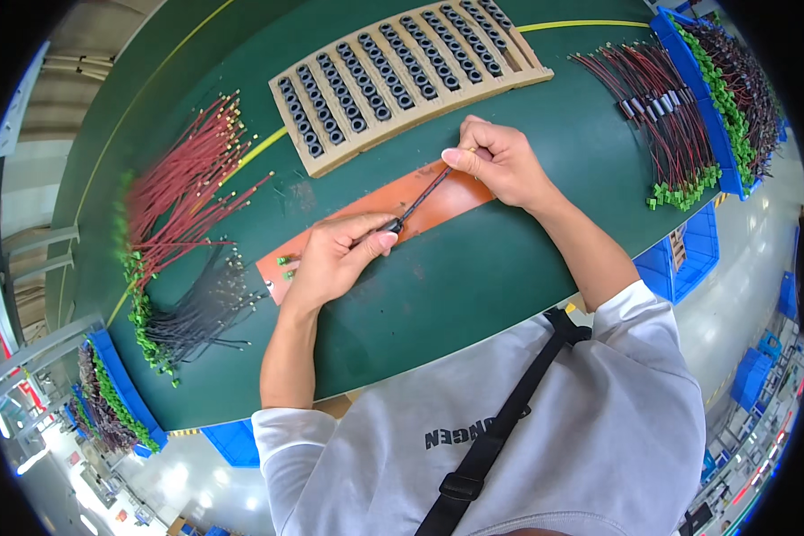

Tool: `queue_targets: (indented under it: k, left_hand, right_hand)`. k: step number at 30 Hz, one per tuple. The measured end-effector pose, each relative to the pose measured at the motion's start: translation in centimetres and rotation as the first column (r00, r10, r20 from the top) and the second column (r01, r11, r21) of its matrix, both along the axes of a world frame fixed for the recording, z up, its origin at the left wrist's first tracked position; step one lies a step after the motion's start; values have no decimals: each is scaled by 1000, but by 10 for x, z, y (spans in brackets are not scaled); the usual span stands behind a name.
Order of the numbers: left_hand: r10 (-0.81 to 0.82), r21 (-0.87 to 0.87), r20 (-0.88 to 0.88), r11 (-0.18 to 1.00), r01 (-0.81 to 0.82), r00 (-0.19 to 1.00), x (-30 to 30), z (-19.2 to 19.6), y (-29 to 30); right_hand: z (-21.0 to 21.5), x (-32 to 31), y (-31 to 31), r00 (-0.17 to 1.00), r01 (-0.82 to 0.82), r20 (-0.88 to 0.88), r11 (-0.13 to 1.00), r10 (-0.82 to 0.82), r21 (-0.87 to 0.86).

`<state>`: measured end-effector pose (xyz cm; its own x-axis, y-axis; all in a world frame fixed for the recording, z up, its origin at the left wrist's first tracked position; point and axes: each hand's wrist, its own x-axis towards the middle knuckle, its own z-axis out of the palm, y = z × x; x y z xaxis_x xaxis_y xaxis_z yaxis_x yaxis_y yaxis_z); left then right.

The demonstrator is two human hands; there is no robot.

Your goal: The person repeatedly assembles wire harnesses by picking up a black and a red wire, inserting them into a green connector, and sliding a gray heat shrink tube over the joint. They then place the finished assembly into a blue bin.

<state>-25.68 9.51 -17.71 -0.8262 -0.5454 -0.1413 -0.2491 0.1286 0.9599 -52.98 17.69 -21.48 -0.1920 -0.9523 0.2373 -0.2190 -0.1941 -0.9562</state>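
A dark wire cable (pixel 426 196) is stretched between my two hands above an orange strip (pixel 460 198) on the green table. My left hand (pixel 339 255) pinches its lower end, where a small black piece (pixel 392 226) sits on the wire, partly covered by the fingers. My right hand (pixel 500 163) is closed on the upper end, between thumb and fingers. Small green connectors (pixel 288 262) lie on the strip beside my left hand. Whether they belong to the held cable is hidden.
Beyond my hands stands a tan tray (pixel 330 159) with rows of black ring cores (pixel 382 113). Red wires (pixel 196 161) and black wires (pixel 205 304) with green connectors lie left. Finished-looking cables (pixel 661 112) lie right, beside a blue bin (pixel 701 107) of more cables.
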Motion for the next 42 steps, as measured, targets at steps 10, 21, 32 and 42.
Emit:
queue_targets:
  k: [10,21,32,42]
  left_hand:
    - [63,-14,19,998,-63,998,5,0,11]
    - [182,-465,-74,864,-195,981,15,36,35]
    - [251,-720,-185,623,-305,950,14,47,51]
    - [371,-256,-163,879,-403,914,2,42,73]
  right_hand:
    - [2,4,4,996,44,67,992,-52,117]
    - [40,97,34,926,-183,319,979,203,-91]
    - [54,104,36,926,-43,318,892,205,-450]
    - [57,104,44,895,-149,379,960,234,-239]
